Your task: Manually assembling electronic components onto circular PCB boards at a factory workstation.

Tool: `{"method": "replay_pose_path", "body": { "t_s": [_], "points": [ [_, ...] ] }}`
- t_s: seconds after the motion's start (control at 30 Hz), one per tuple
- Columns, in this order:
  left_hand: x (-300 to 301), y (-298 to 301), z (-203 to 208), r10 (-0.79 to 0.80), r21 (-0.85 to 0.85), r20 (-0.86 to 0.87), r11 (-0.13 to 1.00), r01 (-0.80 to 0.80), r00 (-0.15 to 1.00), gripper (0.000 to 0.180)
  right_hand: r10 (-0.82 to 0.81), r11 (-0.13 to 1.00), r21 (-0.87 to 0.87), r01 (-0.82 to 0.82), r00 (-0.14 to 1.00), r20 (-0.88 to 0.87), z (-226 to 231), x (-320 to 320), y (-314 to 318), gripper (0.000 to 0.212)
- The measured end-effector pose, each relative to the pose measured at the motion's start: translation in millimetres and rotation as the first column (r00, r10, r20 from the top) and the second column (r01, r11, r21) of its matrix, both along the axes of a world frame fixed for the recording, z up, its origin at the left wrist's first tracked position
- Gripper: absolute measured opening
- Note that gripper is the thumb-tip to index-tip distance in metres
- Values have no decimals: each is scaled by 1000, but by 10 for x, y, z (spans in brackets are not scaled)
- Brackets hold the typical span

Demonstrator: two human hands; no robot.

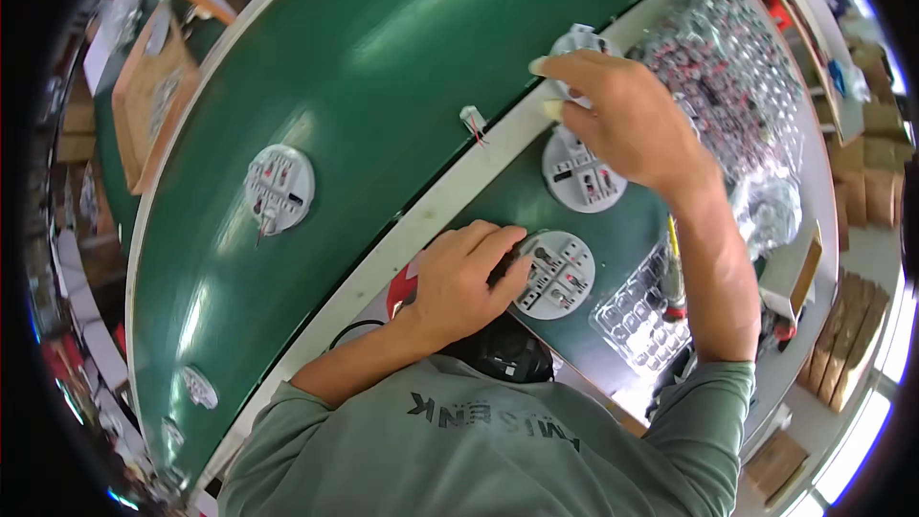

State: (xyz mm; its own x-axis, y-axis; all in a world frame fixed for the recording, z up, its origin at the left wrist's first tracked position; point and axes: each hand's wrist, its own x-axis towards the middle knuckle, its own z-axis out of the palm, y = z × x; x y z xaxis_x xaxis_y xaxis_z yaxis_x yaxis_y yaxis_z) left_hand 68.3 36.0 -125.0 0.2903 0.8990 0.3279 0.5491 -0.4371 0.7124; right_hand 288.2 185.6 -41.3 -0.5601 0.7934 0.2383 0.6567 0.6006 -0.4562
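My right hand (627,120) reaches over a white round disc (581,38) carrying small electrical parts, at the green belt's edge rail. Its thumb and forefinger are curled at the disc, while the other fingertips are hidden. Just under that hand, a second white disc (586,187) with dark and red parts lies on the green worktop. My left hand (469,278) rests with fingers apart at the left rim of another such disc (560,278), nearest my body. Between the two hands, a small white connector (473,121) with red wires lies by the rail.
On the green belt (364,115) sit another disc (280,190) and, farther down, a smaller-looking one (199,388). A clear blister tray (646,316) and a yellow-and-red screwdriver (674,278) lie near my right forearm. Many bagged parts (728,77) are heaped at the right.
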Motion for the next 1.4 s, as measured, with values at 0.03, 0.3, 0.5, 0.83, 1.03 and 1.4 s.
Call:
{"method": "replay_pose_path", "body": {
  "t_s": [0.03, 0.3, 0.5, 0.83, 1.03, 1.4],
  "points": [
    [-2, -6, 7, 0, 1, 22, 1000, 0, 1000, 26, 31, 999, -7, -32, 999, -14, -83, -157, 58, 32],
    [-200, -186, 70, 103, -118, 222, 990, -78, 970, 26, 155, 973, -207, -101, 952, 264, -505, -984, 65, 29],
    [-446, -54, 293, 509, -637, 623, 771, 7, 594, 25, -65, 873, -472, -122, 931, -360, -199, -886, -139, 24],
    [-262, -331, 458, 143, -687, 651, 529, 498, 746, 34, -754, 656, -731, 185, 191, -628, -367, -689, -2392, 31],
    [-249, -300, 443, 138, -793, 594, 265, 549, 792, 31, -399, 895, -319, 310, 877, -267, -134, -327, -2513, 36],
    [-323, 148, 456, -154, -669, 269, 680, 300, 951, 62, -427, 842, -430, 325, 889, -164, -294, -298, -2163, 36]
  ]
}}
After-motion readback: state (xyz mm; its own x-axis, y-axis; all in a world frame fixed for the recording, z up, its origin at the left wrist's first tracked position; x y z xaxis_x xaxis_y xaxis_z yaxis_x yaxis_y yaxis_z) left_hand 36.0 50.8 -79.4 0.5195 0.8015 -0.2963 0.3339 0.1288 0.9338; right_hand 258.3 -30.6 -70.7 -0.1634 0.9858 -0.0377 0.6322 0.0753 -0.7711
